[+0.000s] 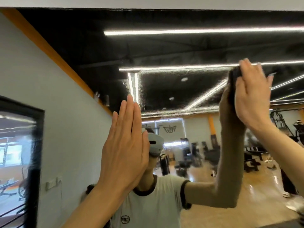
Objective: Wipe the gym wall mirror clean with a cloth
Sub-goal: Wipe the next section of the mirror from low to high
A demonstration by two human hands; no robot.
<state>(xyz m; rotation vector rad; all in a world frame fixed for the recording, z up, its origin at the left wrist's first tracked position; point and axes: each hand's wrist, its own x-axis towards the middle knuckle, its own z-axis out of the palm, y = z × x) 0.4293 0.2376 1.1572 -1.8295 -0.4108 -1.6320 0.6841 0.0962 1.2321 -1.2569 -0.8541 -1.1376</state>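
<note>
Gym wall mirror [189,51] fills the view, wall edge at left. Right hand [251,94], fingers straight, presses a dark cloth [234,79] flat on the upper right glass, probably for even pressure. Left hand [125,145] lies open-palmed against the glass, likely bracing. Unwiped room remains above and leftward.

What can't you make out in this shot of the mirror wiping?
Head view:
- Cloth: mostly hidden behind the right hand; only a dark edge shows.
- Mirror: right and bottom edges cut off by the frame.
- Left hand: whether it touches the glass is unclear.
- Gym machines in the reflection: blurred.
</note>
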